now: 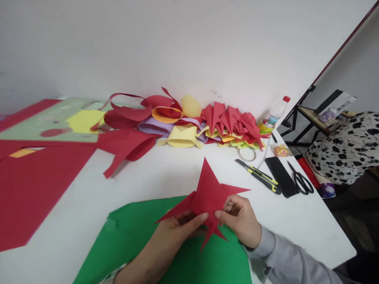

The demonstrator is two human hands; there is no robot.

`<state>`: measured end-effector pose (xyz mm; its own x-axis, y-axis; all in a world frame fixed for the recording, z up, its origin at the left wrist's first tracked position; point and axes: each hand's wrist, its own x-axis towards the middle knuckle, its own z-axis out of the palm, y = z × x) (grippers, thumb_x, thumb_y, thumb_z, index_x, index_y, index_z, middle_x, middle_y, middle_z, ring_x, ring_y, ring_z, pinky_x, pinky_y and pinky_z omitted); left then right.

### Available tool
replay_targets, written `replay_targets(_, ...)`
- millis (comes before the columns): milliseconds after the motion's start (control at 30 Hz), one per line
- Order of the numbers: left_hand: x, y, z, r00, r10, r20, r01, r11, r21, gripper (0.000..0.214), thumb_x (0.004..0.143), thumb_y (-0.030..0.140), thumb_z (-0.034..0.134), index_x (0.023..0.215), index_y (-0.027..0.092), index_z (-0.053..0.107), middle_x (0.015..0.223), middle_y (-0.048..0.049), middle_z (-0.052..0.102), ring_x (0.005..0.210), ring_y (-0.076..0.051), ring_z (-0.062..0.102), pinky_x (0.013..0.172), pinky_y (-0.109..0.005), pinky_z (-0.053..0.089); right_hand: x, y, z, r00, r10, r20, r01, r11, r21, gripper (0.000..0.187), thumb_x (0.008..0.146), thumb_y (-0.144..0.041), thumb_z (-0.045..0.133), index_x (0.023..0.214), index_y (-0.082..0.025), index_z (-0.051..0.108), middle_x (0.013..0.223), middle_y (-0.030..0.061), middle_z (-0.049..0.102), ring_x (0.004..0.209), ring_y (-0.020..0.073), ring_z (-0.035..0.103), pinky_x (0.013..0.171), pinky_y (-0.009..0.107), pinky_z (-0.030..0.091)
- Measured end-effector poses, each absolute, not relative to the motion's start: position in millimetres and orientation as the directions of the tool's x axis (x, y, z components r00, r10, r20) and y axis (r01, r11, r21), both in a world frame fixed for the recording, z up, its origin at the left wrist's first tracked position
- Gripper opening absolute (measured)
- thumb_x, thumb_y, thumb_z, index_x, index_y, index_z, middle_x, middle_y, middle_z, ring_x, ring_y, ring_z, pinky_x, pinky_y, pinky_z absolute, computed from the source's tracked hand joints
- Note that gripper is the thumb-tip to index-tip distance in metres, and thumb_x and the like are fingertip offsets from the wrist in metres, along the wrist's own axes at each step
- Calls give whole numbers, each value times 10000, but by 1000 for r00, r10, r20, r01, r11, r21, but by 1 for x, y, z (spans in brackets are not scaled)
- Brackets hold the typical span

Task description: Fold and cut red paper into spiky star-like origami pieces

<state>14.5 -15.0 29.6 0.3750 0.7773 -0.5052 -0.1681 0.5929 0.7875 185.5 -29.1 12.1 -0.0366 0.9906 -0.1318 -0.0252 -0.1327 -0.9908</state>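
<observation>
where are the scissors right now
In the head view, the scissors lie on the right of the white table, near its edge, just right of the flat black object.

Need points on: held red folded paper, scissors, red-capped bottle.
Held red folded paper [208,193]: head view, middle of its broad front face.
Scissors [296,173]: head view, near the pivot.
Red-capped bottle [272,119]: head view, on the label.

Near centre, a spiky folded red-paper figure [208,193] is over a flat green paper sheet [130,232]; contact is hard to judge. Far behind, pleated red-paper pieces [218,115] sit left of a red-capped plastic bottle [273,115]. At right, a flat black rectangular slab [281,177] lies left of black-handled scissors [295,173].
</observation>
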Motion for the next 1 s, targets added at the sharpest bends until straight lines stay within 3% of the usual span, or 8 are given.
replay_targets(133, 12, -14, 22, 412, 743, -528, -273, 653, 706, 326, 579, 413, 869, 770, 173, 759, 840, -62, 783, 834, -252, 716, 855, -370, 549, 186, -26, 12, -120, 978, -174, -182, -193, -964, 404, 634, -489, 819, 685, -177, 567, 553, -39, 591, 489, 113, 559, 499, 236, 437)
replay_targets(267, 12, -12, 24, 434, 715, -549, -298, 688, 661, 331, 545, 390, 896, 746, 170, 752, 809, -49, 781, 825, -233, 716, 825, -336, 561, 185, -24, 13, -106, 978, -177, -202, -195, -960, 416, 613, -482, 840, 662, -172, 567, 535, -40, 600, 468, 105, 562, 487, 225, 450)
replay_targets(400, 13, -12, 24, 458, 712, -532, -311, 689, 654, 312, 562, 368, 894, 760, 173, 751, 814, -43, 782, 830, -232, 720, 826, -332, 563, 185, -24, 17, -53, 987, -151, -176, -158, -972, 389, 581, -422, 871, 625, -175, 573, 499, -60, 571, 463, 100, 559, 473, 211, 446)
replay_targets(700, 13, -11, 28, 515, 737, -438, -380, 654, 654, 220, 634, 303, 863, 750, 166, 735, 814, -58, 772, 766, -215, 721, 700, -289, 570, 186, -25, 4, -140, 968, -210, -340, -246, -908, 368, 602, -412, 869, 739, -145, 656, 571, -6, 670, 461, 104, 588, 482, 206, 467)
replay_targets(867, 15, -14, 28, 535, 739, -410, -284, 614, 736, 256, 677, 347, 824, 856, 183, 744, 841, -53, 772, 769, -210, 703, 732, -313, 548, 185, -25, 7, -91, 975, -205, -281, -223, -933, 374, 620, -423, 855, 662, -146, 608, 520, -15, 637, 461, 107, 585, 479, 206, 453)
replay_targets(1000, 16, -18, 25, 456, 765, -455, -123, 560, 819, 270, 601, 367, 846, 752, 171, 738, 738, -38, 760, 717, -212, 679, 695, -300, 523, 184, -25, 11, -72, 981, -181, -232, -192, -953, 381, 605, -421, 859, 691, -168, 588, 540, -46, 607, 475, 95, 559, 491, 209, 452)
